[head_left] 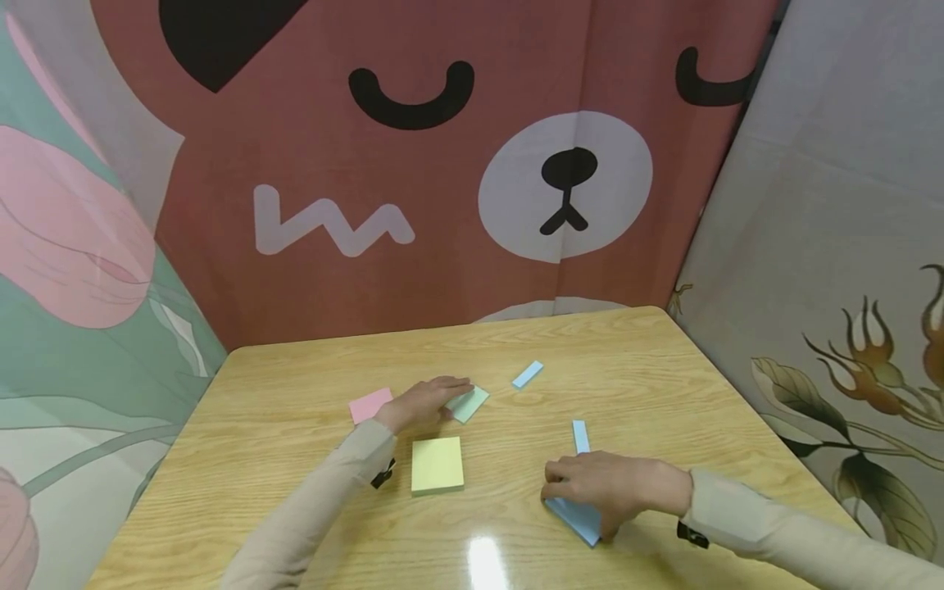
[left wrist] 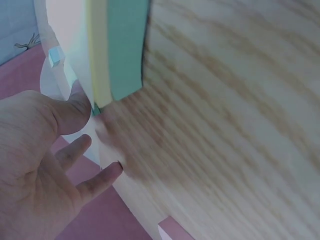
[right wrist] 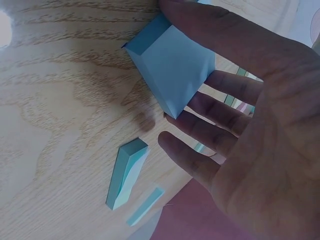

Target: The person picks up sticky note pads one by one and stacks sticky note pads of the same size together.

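My left hand (head_left: 424,404) is at a pale green sticky note pad (head_left: 470,404), with fingers along its far side and the thumb at its near side. In the left wrist view the thumb touches a pad's corner, two fingers stretch free, and the other fingertips are hidden. My right hand (head_left: 605,483) grips a blue sticky note pad (right wrist: 175,65) at the table's front right, thumb on one side and fingers on the other. A narrow light-blue pad (head_left: 581,436) lies just beyond that hand. Below the left hand lies a yellow sticky note pad (head_left: 437,465).
A pink sticky note pad (head_left: 371,405) lies left of the left hand, partly behind it. Another narrow light-blue pad (head_left: 527,374) rests farther back on the wooden table (head_left: 310,369). Printed curtains (head_left: 442,287) hang behind the table and along both sides.
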Demonstrator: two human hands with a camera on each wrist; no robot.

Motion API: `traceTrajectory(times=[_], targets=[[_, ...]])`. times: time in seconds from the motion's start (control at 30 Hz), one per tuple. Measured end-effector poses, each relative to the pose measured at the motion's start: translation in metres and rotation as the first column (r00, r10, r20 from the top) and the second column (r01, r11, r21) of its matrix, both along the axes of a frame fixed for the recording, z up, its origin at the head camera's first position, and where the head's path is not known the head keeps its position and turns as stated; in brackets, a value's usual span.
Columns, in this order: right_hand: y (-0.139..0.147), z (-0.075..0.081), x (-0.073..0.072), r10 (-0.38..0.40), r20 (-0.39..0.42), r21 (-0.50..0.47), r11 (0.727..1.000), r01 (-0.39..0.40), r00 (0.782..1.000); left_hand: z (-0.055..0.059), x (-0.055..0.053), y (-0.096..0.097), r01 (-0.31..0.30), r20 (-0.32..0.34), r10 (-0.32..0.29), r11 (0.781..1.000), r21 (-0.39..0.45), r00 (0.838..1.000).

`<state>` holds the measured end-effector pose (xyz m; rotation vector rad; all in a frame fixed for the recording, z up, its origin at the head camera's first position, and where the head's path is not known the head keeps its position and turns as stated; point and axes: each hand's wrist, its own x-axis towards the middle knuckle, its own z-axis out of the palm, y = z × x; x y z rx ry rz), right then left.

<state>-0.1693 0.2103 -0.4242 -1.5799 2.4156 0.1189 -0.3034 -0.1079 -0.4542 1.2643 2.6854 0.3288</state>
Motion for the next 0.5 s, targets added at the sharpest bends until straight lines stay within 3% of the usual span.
traceTrajectory(times=[0.27,0.5], targets=[[0.0010,-0.0028,0.0002,0.014,-0.026,-0.003,1.000,-0.014,1.000,0.0005,-0.0022,0.0034,-0.034,0.046,0.034,0.999,-0.004,0.998],[0.0000,-0.0031,0.0006,0.002,-0.016,0.008,1.000,-0.002,1.000,0.0004,-0.0036,0.0067,-0.069,0.063,0.073,0.995,-0.068,0.995]])
